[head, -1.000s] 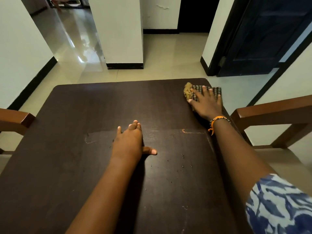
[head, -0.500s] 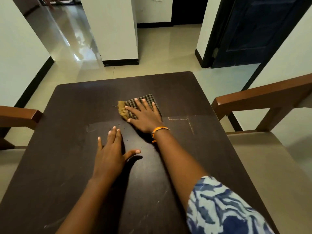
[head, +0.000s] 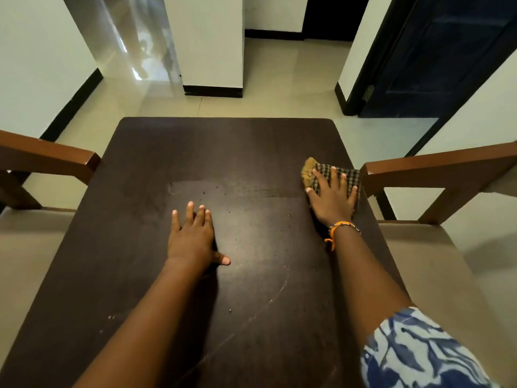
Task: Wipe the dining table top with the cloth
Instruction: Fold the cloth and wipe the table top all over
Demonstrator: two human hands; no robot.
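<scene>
The dark brown dining table top [head: 156,247] fills the middle of the head view. A checked cloth with a yellow edge [head: 310,170] lies flat at the table's right edge. My right hand [head: 333,198], with an orange band at the wrist, presses down on the cloth with fingers spread. My left hand [head: 193,239] rests flat and empty on the table's middle, fingers together, thumb out to the right. A damp streak [head: 237,189] runs across the top from the middle to the cloth. Small crumbs [head: 289,219] dot the surface between the hands.
A wooden chair [head: 436,169] stands close against the table's right side, its back rail just beside the cloth. Another wooden chair [head: 47,159] stands at the left. Tiled floor, a white pillar [head: 207,43] and a dark door [head: 436,51] lie beyond the far edge.
My right hand slid the cloth from the table's middle to its right edge, leaving a damp streak. My left hand stayed flat near the centre.
</scene>
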